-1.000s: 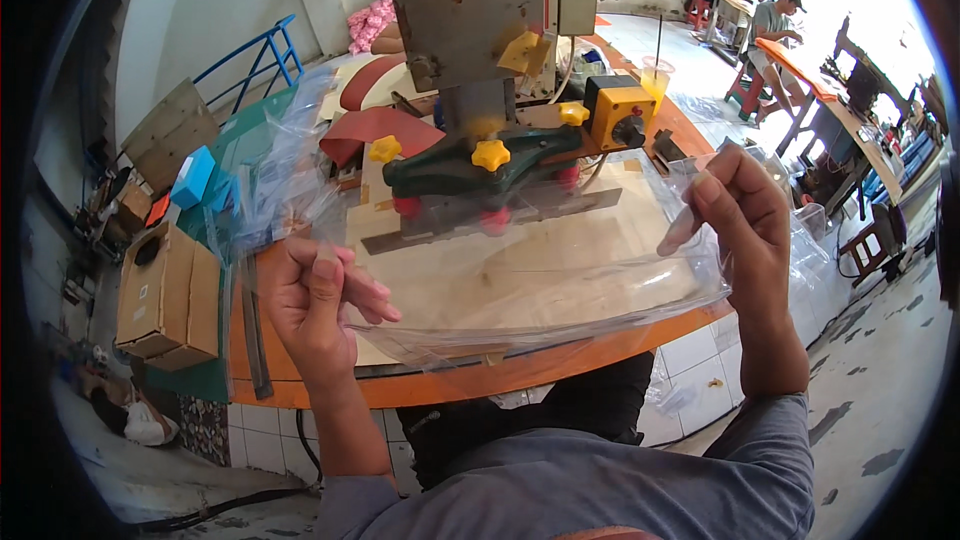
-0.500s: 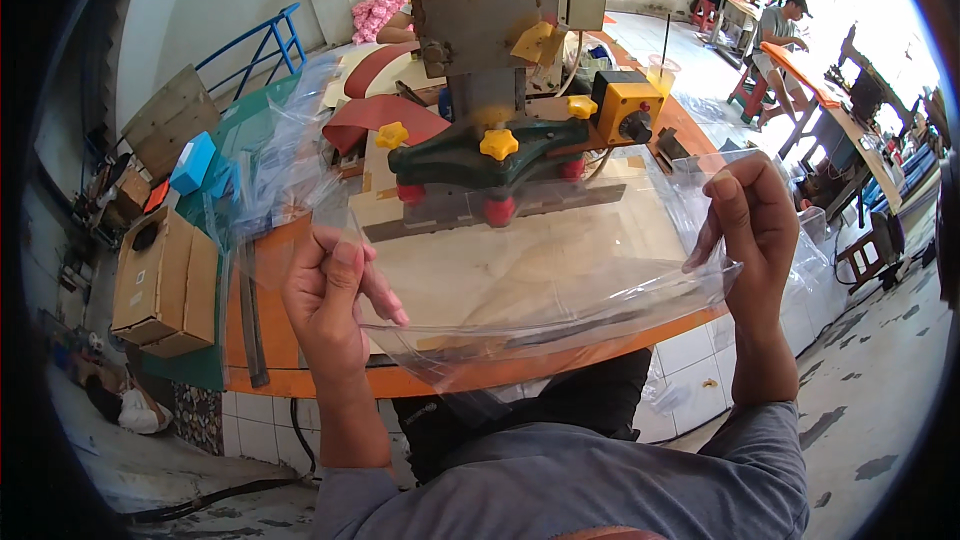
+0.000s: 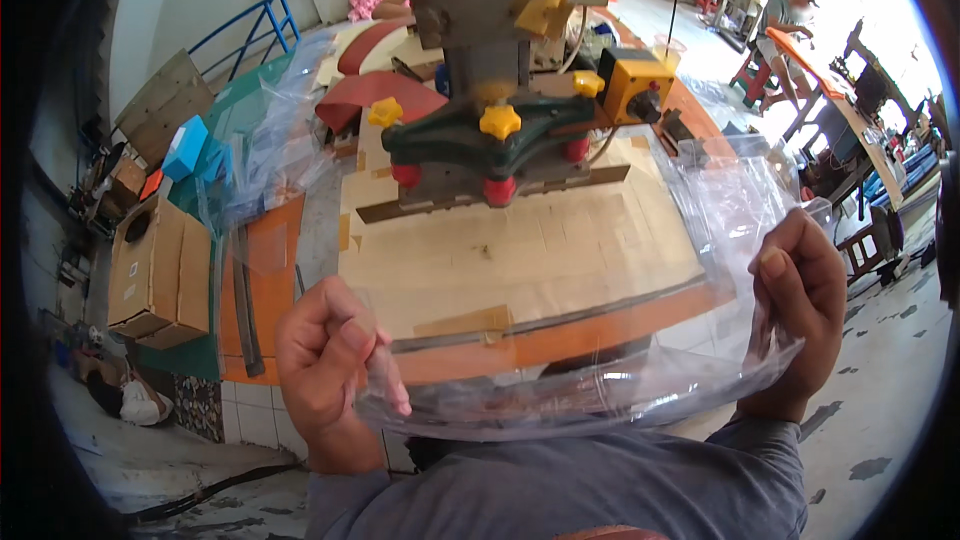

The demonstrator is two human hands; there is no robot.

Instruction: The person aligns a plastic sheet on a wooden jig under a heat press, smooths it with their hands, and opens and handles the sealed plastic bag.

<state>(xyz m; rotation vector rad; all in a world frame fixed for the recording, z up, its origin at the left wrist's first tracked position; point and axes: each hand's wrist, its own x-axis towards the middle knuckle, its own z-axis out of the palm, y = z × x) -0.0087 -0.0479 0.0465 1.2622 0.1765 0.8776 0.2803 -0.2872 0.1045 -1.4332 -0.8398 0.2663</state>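
Note:
A clear plastic sheet (image 3: 600,390) hangs between my two hands, its lower part sagging in folds close to my body. My left hand (image 3: 325,365) pinches one end between thumb and fingers. The other end is gripped in my right hand (image 3: 797,290), with creased film around the fingers. Beyond the sheet stands a press machine, whose dark green head (image 3: 490,140) carries yellow star knobs and red feet. A long flat metal bar (image 3: 590,182) runs under that head. Below it lies a pale board (image 3: 520,260) with tape patches, apart from my hands.
More clear film (image 3: 285,155) lies on the table's left, near a cardboard box (image 3: 160,270) and a blue box (image 3: 185,147). A yellow control box (image 3: 635,85) sits right of the press. Red strips (image 3: 375,105) rest behind. Another person (image 3: 785,30) sits at the far right.
Both hands have come back toward my body with the plastic sheet, the right one also outward. More of the pale board shows, and the sheet has left the area by the press head.

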